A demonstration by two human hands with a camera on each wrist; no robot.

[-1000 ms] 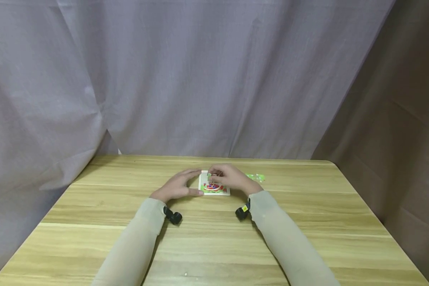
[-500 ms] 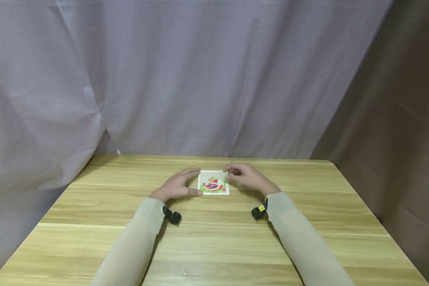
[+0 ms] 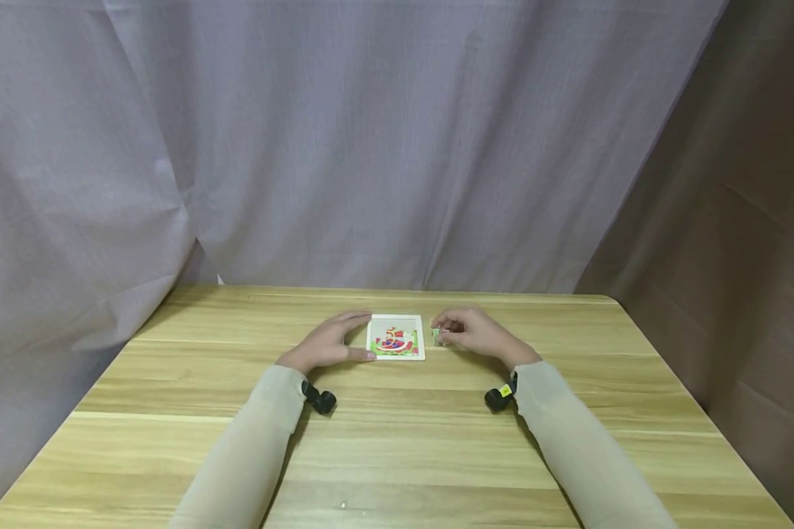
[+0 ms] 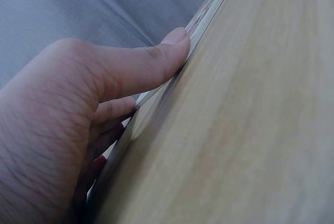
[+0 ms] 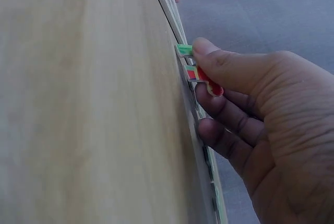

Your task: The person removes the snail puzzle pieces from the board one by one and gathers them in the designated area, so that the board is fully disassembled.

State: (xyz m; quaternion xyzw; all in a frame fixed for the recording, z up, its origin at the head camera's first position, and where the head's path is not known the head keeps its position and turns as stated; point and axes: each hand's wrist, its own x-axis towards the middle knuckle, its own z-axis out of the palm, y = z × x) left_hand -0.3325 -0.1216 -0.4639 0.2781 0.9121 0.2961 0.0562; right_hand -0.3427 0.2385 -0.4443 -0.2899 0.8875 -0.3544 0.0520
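A picture puzzle (image 3: pixel 395 338) in a white square frame lies flat on the table, its lower part filled with red, green, white and blue pieces, its upper part pale. My left hand (image 3: pixel 331 342) spans its left side, thumb at the near corner and fingers at the far corner. In the left wrist view its thumb (image 4: pixel 162 59) presses the frame's edge. Just right of the frame, my right hand (image 3: pixel 479 335) pinches a puzzle piece (image 5: pixel 211 84), partly red, between thumb and fingers. A green piece (image 5: pixel 183 50) shows at the thumb tip.
More thin puzzle pieces (image 5: pixel 218 205) lie along the table beneath the right hand, mostly hidden by it. The wooden table (image 3: pixel 397 448) ends close behind the puzzle at a grey curtain (image 3: pixel 344 147). Each wrist bears a small black camera (image 3: pixel 501 397).
My right hand has drawn back from above the puzzle to the right and now works beside the frame. My left hand has stayed at the frame's left side.
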